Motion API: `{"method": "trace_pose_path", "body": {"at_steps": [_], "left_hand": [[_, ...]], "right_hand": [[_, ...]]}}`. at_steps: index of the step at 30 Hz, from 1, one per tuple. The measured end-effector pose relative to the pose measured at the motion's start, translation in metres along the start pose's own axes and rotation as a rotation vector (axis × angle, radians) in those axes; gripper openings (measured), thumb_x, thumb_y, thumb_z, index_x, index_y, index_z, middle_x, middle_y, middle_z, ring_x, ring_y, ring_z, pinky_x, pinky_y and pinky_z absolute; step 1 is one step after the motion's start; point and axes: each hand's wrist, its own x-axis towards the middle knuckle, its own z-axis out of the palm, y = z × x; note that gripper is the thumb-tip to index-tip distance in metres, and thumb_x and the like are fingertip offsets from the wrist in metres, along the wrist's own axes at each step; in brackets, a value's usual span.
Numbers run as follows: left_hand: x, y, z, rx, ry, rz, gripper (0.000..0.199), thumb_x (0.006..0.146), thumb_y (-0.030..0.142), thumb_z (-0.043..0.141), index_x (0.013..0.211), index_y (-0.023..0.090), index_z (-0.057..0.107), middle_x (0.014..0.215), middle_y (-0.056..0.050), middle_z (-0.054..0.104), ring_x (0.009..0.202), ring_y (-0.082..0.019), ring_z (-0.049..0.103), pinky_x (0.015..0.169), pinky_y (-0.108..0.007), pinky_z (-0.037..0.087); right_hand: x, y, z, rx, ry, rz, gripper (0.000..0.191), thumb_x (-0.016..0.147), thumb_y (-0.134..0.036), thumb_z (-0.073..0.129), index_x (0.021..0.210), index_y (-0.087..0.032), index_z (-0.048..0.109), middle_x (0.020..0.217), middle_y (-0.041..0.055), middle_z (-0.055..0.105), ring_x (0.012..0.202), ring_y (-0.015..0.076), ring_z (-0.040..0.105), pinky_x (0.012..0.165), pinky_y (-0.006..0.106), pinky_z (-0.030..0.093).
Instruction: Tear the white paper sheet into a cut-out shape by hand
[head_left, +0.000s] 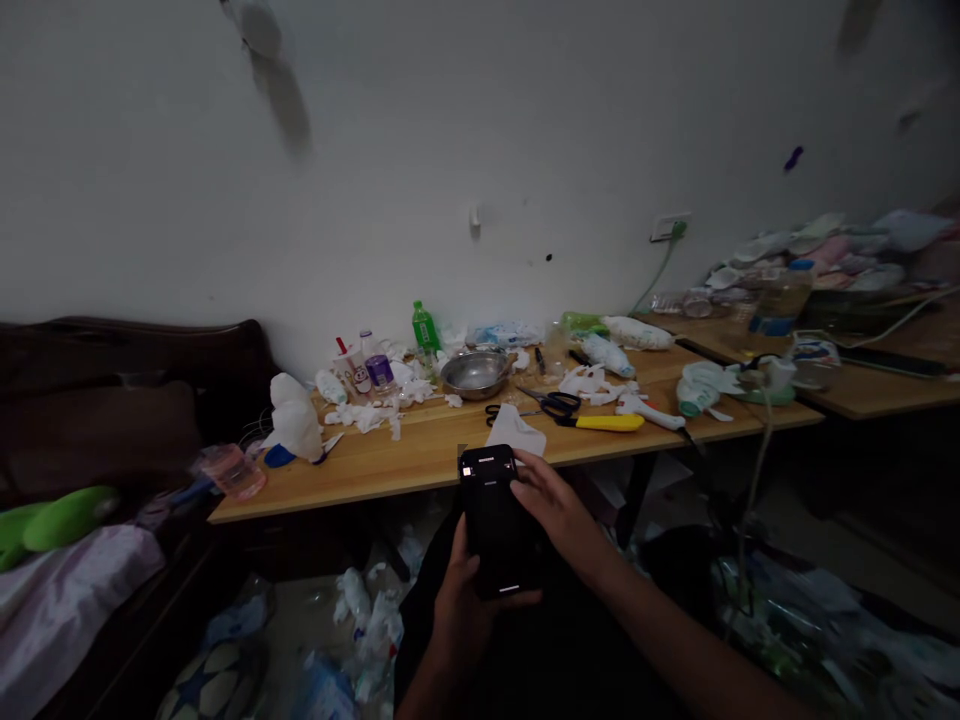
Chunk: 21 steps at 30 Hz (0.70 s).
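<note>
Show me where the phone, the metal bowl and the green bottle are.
phone (495,520), head view, middle of its dark screen.
metal bowl (475,373), head view, its inside.
green bottle (424,328), head view, its body.

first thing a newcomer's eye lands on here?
Probably the black phone at bottom centre, screen faintly lit, held in the left hand with the right hand resting on its right edge. Behind it, the wooden table is strewn with crumpled white paper scraps, a steel bowl, a green bottle by the wall and a yellow-handled tool.
</note>
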Motion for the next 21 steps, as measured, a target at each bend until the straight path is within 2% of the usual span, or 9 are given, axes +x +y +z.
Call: {"method": "trace_pose_path", "body": {"at_steps": [4, 7, 10, 14, 18, 21], "left_hand": [[0.001, -0.004, 0.004, 0.132, 0.052, 0.043, 0.076, 0.079, 0.032, 0.071, 0.143, 0.029, 0.03, 0.129, -0.015, 0.061, 0.104, -0.04, 0.067, 0.065, -0.048, 0.062], [0.002, -0.007, 0.002, 0.171, 0.065, 0.07, 0.084, 0.071, 0.027, 0.08, 0.142, 0.03, 0.035, 0.138, -0.015, 0.053, 0.11, -0.041, 0.063, 0.071, -0.052, 0.062], [0.003, -0.006, -0.003, 0.07, 0.001, 0.029, 0.077, 0.076, 0.031, 0.073, 0.143, 0.028, 0.036, 0.131, -0.014, 0.059, 0.108, -0.038, 0.064, 0.076, -0.056, 0.06], [0.003, -0.004, -0.009, -0.03, 0.024, -0.021, 0.066, 0.087, 0.032, 0.058, 0.147, 0.027, 0.03, 0.122, -0.013, 0.066, 0.102, -0.033, 0.067, 0.077, -0.057, 0.059], [0.003, -0.004, -0.011, -0.062, -0.026, -0.012, 0.07, 0.084, 0.032, 0.061, 0.147, 0.028, 0.029, 0.122, -0.012, 0.067, 0.1, -0.033, 0.068, 0.076, -0.056, 0.059], [0.004, -0.005, -0.009, 0.013, 0.011, -0.015, 0.073, 0.082, 0.033, 0.066, 0.145, 0.027, 0.03, 0.119, -0.012, 0.067, 0.096, -0.033, 0.068, 0.073, -0.055, 0.06]], "right_hand": [[0.002, -0.004, 0.003, 0.052, 0.018, 0.037, 0.059, 0.076, -0.059, 0.072, 0.121, -0.024, 0.058, 0.129, 0.0079, 0.065, 0.122, 0.0275, 0.058, 0.107, 0.043, 0.041], [-0.013, 0.004, 0.007, 0.078, 0.034, 0.082, 0.056, 0.078, -0.055, 0.072, 0.123, -0.025, 0.058, 0.13, 0.0072, 0.065, 0.122, 0.0273, 0.058, 0.106, 0.043, 0.042], [-0.03, 0.014, 0.01, 0.095, 0.052, 0.128, 0.051, 0.082, -0.052, 0.069, 0.123, -0.025, 0.058, 0.128, 0.0065, 0.066, 0.121, 0.0272, 0.059, 0.105, 0.044, 0.043], [-0.039, 0.019, 0.01, 0.156, 0.062, 0.137, 0.047, 0.082, -0.05, 0.07, 0.122, -0.027, 0.061, 0.128, 0.0047, 0.067, 0.123, 0.026, 0.058, 0.105, 0.042, 0.043], [-0.037, 0.019, 0.009, 0.183, 0.052, 0.112, 0.047, 0.082, -0.049, 0.071, 0.121, -0.026, 0.062, 0.126, 0.0055, 0.068, 0.122, 0.0267, 0.059, 0.103, 0.041, 0.044], [-0.036, 0.02, 0.01, 0.192, 0.053, 0.114, 0.046, 0.083, -0.049, 0.07, 0.122, -0.026, 0.062, 0.126, 0.0062, 0.068, 0.121, 0.0268, 0.06, 0.102, 0.041, 0.045]]}}
